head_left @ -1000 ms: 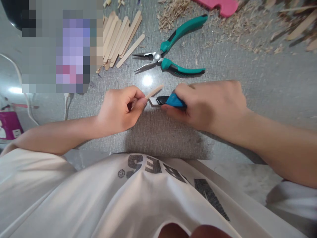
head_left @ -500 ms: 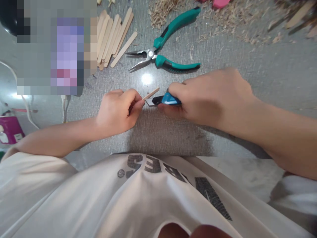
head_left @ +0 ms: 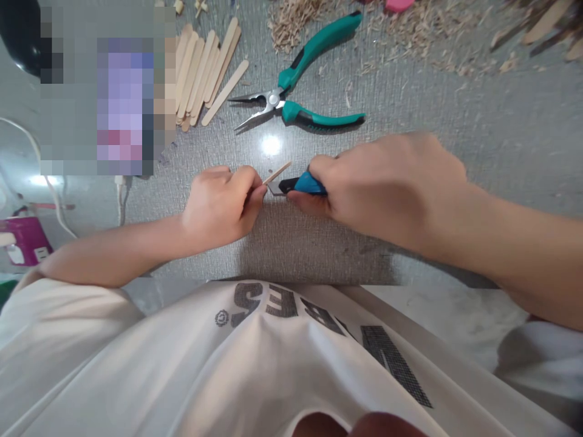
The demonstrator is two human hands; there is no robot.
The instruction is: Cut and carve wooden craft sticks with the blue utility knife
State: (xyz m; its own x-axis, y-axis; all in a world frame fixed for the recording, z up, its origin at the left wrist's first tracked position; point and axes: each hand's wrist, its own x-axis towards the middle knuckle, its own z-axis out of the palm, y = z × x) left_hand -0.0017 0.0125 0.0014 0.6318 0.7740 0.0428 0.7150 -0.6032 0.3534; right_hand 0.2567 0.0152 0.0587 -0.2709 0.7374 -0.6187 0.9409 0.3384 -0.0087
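**Desk:** What do we have on the bench?

**Caption writer:** We have a person in a white T-shirt [head_left: 255, 364] at a grey textured tabletop [head_left: 455, 121], with both hands just below a pair of teal-handled needle-nose pliers [head_left: 300, 91]. The left hand [head_left: 223, 203] is curled shut. Its thumb and forefinger are clamped on a thin wooden stick [head_left: 277, 173], and the stick's free end angles up towards the pliers.

**Desk:** And the other hand?

**Caption writer:** The right hand [head_left: 387, 182], below and to the right of the pliers, is wrapped tight around a blue utility knife [head_left: 303, 183]. The short blade meets the stick right at the left thumb tip. We read this as a carving hold. The stick is pinched close to the blade so it cannot flex, and the knife is gripped far forward for control.

**Desk:** What else do we mention?

**Caption writer:** Left of the pliers lies a pile of flat craft sticks [head_left: 204, 73], probably set there for the left hand to reach. Above the pliers, wood shavings [head_left: 296, 18] are strewn along the far side, and we take them for offcuts pushed away from the hands. The pliers lie with their jaws parted, well apart from both hands. Far to the lower left of the pliers we see a white cable [head_left: 121, 194] and a magenta box [head_left: 22, 240].
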